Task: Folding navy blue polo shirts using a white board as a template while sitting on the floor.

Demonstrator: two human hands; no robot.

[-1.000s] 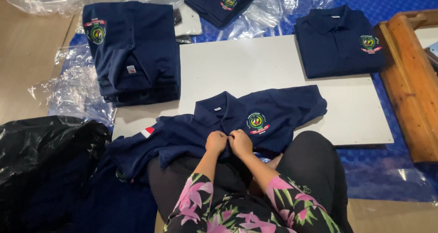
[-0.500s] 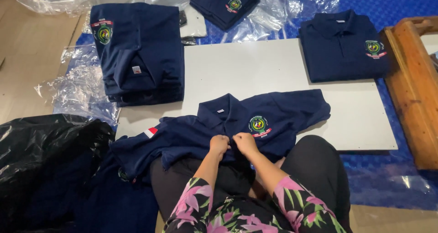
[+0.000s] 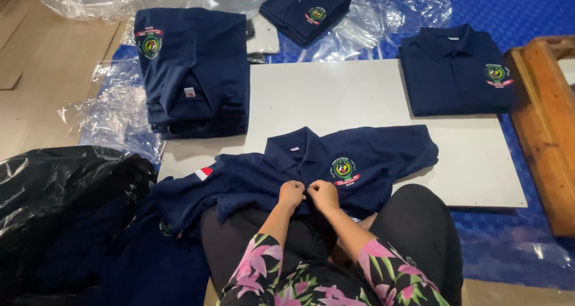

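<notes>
Both hands have stayed at the front placket of the spread polo shirt [image 3: 353, 162] since the earlier frames, and the shirt lies much as it did, while the view has shifted slightly so the board sits a little higher. That navy shirt lies face up across the near edge of the white board [image 3: 341, 96], its collar pointing away from the person, one sleeve stretched right on the board and the other trailing left off the edge toward the black plastic bag [image 3: 54, 198]. The left hand [image 3: 291, 195] and right hand [image 3: 323, 195] are side by side, almost touching, fingers curled and pinching the shirt's cloth just below the collar; what sits between the fingertips is too small to tell. Bare board lies open beyond the collar, in the middle. A stack of folded shirts [image 3: 194, 72] overlaps the board's far left corner, a single folded shirt [image 3: 455, 69] covers its far right corner, and another folded shirt [image 3: 305, 9] rests on clear plastic beyond. A wooden frame [image 3: 545, 132] borders the right side.
</notes>
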